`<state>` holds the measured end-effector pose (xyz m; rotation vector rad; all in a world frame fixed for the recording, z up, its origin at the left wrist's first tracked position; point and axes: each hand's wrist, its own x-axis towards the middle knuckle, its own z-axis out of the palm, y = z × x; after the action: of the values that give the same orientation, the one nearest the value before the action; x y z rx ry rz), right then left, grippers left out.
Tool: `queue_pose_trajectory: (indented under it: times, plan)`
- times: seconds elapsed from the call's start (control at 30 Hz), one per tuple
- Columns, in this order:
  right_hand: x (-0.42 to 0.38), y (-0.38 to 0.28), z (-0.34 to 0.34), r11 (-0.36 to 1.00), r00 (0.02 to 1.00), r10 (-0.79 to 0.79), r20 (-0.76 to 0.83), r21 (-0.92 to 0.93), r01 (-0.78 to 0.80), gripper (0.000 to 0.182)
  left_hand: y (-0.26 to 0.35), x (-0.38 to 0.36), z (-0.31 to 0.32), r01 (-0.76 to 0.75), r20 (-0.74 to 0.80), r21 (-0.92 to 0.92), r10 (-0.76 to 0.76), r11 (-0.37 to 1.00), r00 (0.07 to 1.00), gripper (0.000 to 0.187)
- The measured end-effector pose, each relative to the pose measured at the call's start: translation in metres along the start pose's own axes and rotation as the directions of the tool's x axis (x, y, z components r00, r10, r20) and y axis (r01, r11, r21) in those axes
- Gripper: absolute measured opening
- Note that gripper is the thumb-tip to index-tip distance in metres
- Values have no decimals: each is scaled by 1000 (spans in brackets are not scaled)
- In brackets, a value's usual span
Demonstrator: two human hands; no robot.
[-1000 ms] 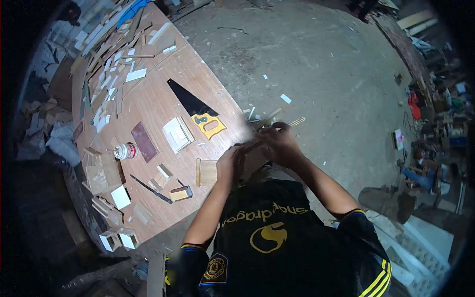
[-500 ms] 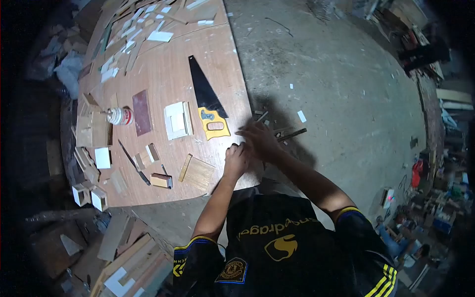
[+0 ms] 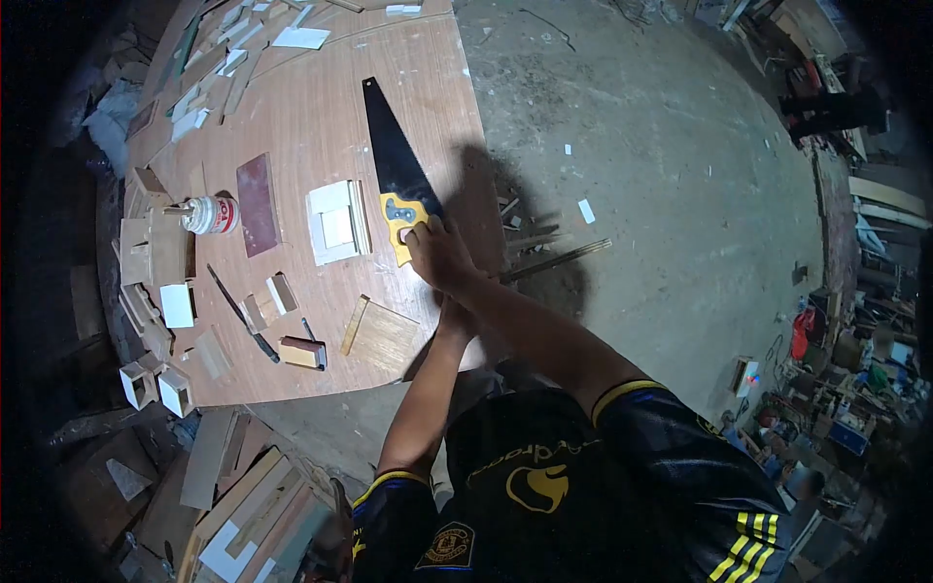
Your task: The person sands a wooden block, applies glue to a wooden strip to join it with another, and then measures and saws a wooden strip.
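Note:
A handsaw (image 3: 397, 155) with a black blade and yellow handle lies on the wooden table, its blade pointing to the far side. My right hand (image 3: 437, 257) has its fingers wrapped round the lower part of the yellow handle. Just below, near the table's right edge, is my left hand (image 3: 457, 319), its fingers hidden behind the right wrist. Left of the saw sits a small stack of white and wooden frame pieces (image 3: 337, 223). A thin wooden panel with a strip along one side (image 3: 386, 333) lies left of my left hand.
On the table (image 3: 321, 117) are a dark red sheet (image 3: 258, 206), a white glue jar (image 3: 210, 215), a knife-like dark tool (image 3: 243, 316), a small block (image 3: 302, 353) and scattered offcuts at the far end. Beyond its right edge, a stick (image 3: 569, 257) shows above the concrete floor.
My right hand has moved left from the table's edge onto the saw handle and taken hold of it. My left hand is now behind the right wrist. The view has shifted slightly.

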<state>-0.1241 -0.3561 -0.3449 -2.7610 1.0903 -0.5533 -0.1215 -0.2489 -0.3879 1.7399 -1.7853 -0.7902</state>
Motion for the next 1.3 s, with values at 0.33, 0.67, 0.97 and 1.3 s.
queue_pose_trajectory:
  times: [0.33, 0.67, 0.97, 1.3]
  plan:
    - [-38, 53, -159, 801, 896, 428, -118, 509, -316, 37, 18, 27, -16, -263, -42, 188, 275, 946, 960, 25]
    - [-153, 59, -264, 529, 495, 844, -208, 482, -699, 19, 29, 60, -9, -341, -20, 205, 353, 917, 936, 16]
    - [-161, 13, -236, 472, 513, 853, -100, 569, -674, 15, 37, 62, -17, -308, -13, 192, 316, 932, 949, 14]
    - [-171, -4, -210, 334, 494, 832, 252, 483, -809, 22, 37, 64, -23, -335, 78, 96, 329, 937, 941, 27]
